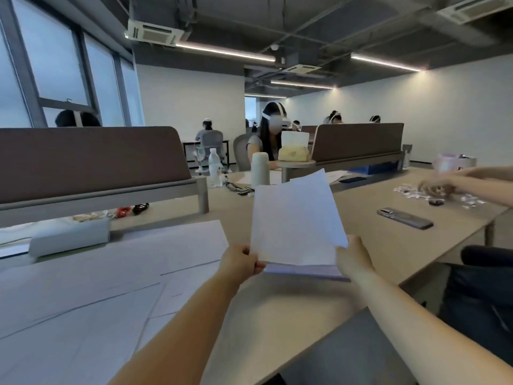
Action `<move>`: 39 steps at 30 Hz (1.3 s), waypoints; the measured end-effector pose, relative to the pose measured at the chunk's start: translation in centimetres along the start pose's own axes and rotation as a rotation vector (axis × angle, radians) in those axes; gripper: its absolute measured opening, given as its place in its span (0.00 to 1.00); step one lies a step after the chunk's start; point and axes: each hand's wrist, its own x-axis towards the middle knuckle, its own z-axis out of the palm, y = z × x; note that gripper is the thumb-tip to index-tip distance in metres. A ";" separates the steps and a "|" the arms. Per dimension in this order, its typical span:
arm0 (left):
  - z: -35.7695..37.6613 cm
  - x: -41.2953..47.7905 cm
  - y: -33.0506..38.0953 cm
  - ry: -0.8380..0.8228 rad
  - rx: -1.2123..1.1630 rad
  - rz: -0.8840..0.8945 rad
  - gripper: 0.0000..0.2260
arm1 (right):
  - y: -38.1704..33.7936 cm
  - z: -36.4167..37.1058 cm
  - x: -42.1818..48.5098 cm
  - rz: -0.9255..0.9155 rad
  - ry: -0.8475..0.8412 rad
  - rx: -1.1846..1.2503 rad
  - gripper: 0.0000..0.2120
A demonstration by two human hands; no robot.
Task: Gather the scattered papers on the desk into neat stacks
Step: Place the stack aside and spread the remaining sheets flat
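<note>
Over desk point(383, 245), stack point(297, 223) between left grip point(240, 259), right grip point(354, 258).

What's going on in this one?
A person grips a paper stack by its lower corners with the left hand and right hand, holding it tilted up over the desk. More sheets lie spread loose on the desk to the left, not yet gathered. At the far right another person's hands pick at small bits; a phone lies nearby.

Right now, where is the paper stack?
Head view, centre: paper stack held over the desk, left hand and right hand gripping its near corners, loose sheets to its left.
</note>
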 end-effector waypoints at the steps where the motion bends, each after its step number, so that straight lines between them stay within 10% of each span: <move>1: 0.9 0.6 -0.2 -0.004 0.029 0.001 0.12 | 0.7 -0.2 0.5 0.018 0.013 -0.027 0.15; 7: 2.7 2.3 -2.3 0.016 0.615 0.035 0.07 | 3.0 -1.4 0.7 0.022 0.048 -0.500 0.16; 23: -11.9 -2.0 -4.2 0.274 0.608 -0.023 0.17 | -4.2 9.5 -6.0 -0.363 -0.302 -0.357 0.16; 29: -22.8 -7.2 -9.0 0.477 0.899 -0.137 0.28 | -6.9 16.8 -10.5 -0.502 -0.486 -0.381 0.30; 39: -30.9 -14.4 -13.5 0.333 1.127 -0.468 0.36 | -11.5 24.4 -16.1 -0.654 -0.660 -0.770 0.36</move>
